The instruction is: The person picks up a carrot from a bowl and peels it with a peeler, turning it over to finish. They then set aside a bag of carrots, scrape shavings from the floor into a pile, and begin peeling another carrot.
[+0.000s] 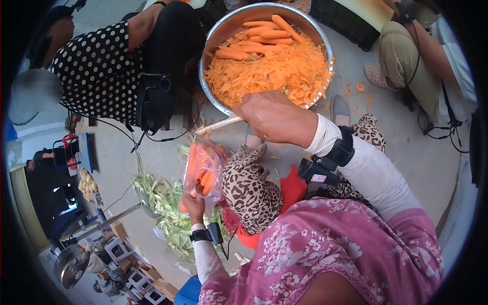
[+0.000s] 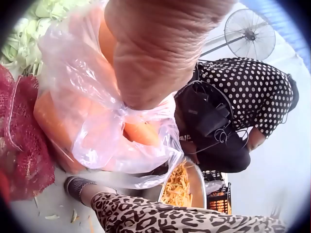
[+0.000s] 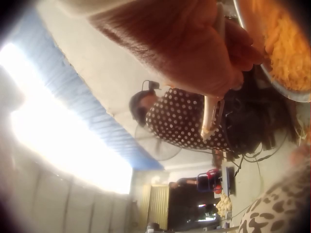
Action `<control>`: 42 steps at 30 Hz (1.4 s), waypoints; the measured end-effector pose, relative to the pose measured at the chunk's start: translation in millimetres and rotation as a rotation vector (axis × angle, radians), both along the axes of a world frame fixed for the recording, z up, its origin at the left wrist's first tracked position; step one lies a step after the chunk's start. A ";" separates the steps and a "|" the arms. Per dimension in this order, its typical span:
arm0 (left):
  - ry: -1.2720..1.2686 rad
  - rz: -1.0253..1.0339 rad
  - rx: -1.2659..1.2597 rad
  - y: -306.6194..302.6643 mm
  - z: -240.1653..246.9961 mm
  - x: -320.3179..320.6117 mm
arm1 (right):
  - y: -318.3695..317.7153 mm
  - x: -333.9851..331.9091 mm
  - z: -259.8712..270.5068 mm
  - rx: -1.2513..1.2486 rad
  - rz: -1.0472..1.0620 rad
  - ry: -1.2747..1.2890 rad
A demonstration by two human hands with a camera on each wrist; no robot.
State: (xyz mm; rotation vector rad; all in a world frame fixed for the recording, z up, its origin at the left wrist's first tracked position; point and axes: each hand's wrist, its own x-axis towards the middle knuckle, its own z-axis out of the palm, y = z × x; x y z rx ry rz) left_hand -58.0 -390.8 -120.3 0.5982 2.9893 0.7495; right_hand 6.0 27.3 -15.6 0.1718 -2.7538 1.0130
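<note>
My right hand [image 1: 277, 117] grips the pale handle of a tool [image 1: 219, 125] near the basin's lower rim; the tool shows in the right wrist view as a light peeler-like piece [image 3: 210, 116]. Down at the left, my left hand [image 1: 194, 207] holds a clear plastic bag [image 1: 215, 161] with several carrots inside. In the left wrist view the hand [image 2: 160, 53] covers part of the bag [image 2: 97, 141]. A large metal basin [image 1: 204, 76] holds shredded carrot [image 1: 269, 73] with whole carrots [image 1: 274, 34] lying on top.
Green leafy scraps [image 1: 170, 213] lie on the floor left of the bag. A red mesh bag [image 2: 24, 136] is beside it. A person in polka dots [image 1: 96, 71] sits at the left, another person [image 1: 401, 56] at the right. Carrot bits [image 1: 360, 87] dot the floor.
</note>
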 end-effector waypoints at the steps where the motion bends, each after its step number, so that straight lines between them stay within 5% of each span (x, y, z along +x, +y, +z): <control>1: 0.002 0.011 0.003 -3.7 -1.5 -1.2 | -0.5 -0.2 0.1 -0.015 0.001 -0.014; 5: -0.266 0.149 -0.047 -28.6 -1.2 -14.5 | -1.5 0.9 1.3 -0.035 -0.010 -0.017; 7: -0.349 0.022 -0.611 -16.9 10.7 -14.8 | -2.4 -0.1 3.1 -0.034 -0.002 -0.017; 8: -0.295 -0.031 -0.570 -49.4 -22.8 -21.6 | -2.0 -0.2 3.9 -0.029 -0.003 -0.020; 13: -0.229 -0.134 -0.823 -28.3 -5.6 -16.4 | -0.2 -0.5 2.2 -0.035 0.015 -0.010; 16: -0.516 -0.163 -0.684 -19.6 5.9 -26.8 | 1.1 0.2 3.4 -0.048 0.016 0.016; 18: -0.384 -0.254 -0.850 -18.5 -3.0 -22.7 | 1.4 2.2 -7.1 -0.080 0.010 0.188; 21: -0.212 -0.328 -1.021 -21.1 -15.6 -12.9 | 1.5 1.1 -1.3 -0.090 0.006 0.085; 25: -0.128 -0.469 -0.884 -29.2 -18.0 2.1 | -3.6 -1.8 -6.8 -0.066 -0.006 0.100; 28: -0.168 -0.390 -0.887 -42.9 -26.6 -1.1 | -7.2 -2.7 -12.8 -0.050 -0.030 0.143; 33: -0.119 -0.464 -0.348 -51.8 -40.8 -9.2 | -8.0 -2.0 -15.8 -0.053 -0.046 0.201; 35: 0.018 -0.543 -0.588 -97.8 -69.2 -19.7 | -7.8 -1.4 -13.7 -0.052 -0.033 0.161; 37: -0.414 -0.282 -0.660 -71.9 -45.4 -12.5 | -7.7 -1.7 -12.3 -0.047 -0.016 0.121; 38: -0.414 -0.283 -0.655 -60.6 -38.6 -12.0 | -8.5 -1.8 -14.3 -0.033 -0.030 0.145; 40: -0.206 -0.312 -0.082 -43.5 -22.2 -10.1 | -9.0 -1.3 -15.2 -0.023 -0.039 0.166; 41: -0.205 -0.308 -0.082 -35.6 -9.7 -9.3 | -7.8 -1.3 -15.0 -0.030 -0.032 0.174; 42: -0.451 -0.101 0.078 -26.8 4.8 -9.0 | -6.9 -1.3 -14.6 -0.038 -0.025 0.182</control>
